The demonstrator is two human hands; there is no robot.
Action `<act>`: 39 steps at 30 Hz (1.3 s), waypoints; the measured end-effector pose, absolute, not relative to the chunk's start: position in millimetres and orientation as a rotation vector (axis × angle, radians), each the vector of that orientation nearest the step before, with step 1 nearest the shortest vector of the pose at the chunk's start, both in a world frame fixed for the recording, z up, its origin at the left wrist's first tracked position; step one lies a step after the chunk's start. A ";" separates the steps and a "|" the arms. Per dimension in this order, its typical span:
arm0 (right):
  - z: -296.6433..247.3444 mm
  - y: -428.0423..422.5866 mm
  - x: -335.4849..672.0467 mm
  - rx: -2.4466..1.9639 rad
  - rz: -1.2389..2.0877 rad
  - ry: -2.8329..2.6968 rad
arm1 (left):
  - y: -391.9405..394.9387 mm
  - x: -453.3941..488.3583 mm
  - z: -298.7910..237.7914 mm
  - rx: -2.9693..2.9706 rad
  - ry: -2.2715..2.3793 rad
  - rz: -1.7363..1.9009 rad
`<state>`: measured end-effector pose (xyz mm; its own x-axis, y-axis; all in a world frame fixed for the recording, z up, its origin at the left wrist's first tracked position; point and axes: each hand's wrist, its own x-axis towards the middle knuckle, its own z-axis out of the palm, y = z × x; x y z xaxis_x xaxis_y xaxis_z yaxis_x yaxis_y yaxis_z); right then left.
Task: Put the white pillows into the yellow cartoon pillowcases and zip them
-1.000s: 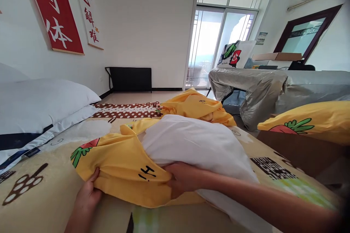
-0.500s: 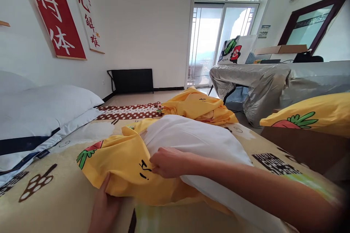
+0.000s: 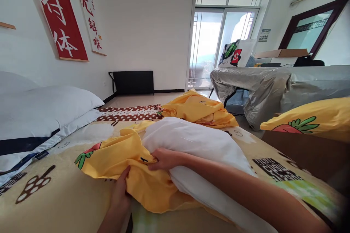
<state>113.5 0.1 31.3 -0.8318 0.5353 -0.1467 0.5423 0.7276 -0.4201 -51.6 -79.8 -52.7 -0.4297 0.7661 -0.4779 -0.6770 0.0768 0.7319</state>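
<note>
1. Right hand [image 3: 162, 159]: fingers closed on the edge of the yellow cover [image 3: 115, 156], forearm lying across the white insert [image 3: 197, 138].
2. Left hand [image 3: 120, 189]: left of the right one and nearer the camera, thumb over the cover's near edge, gripping it.
3. Key relation: insert is beyond and right of the right hand, the nearer one. Long axis runs far-left to near-right; cover mostly left, some under its near side.
4. Black print on cover beside right hand: folded, unreadable.
5. Far left of left hand: navy tag [image 3: 42, 155] on a white pillow [image 3: 41, 109], illegible.
6. Beyond both hands, on the wall: red scroll [image 3: 58, 18] ends "付体"; white scroll [image 3: 90, 18] ends "光解难". No readable brand.
</note>
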 end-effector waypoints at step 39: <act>-43.9 -8.8 47.4 1.069 -0.719 2.797 | -119.0 -45.3 -82.8 0.116 1.036 1.541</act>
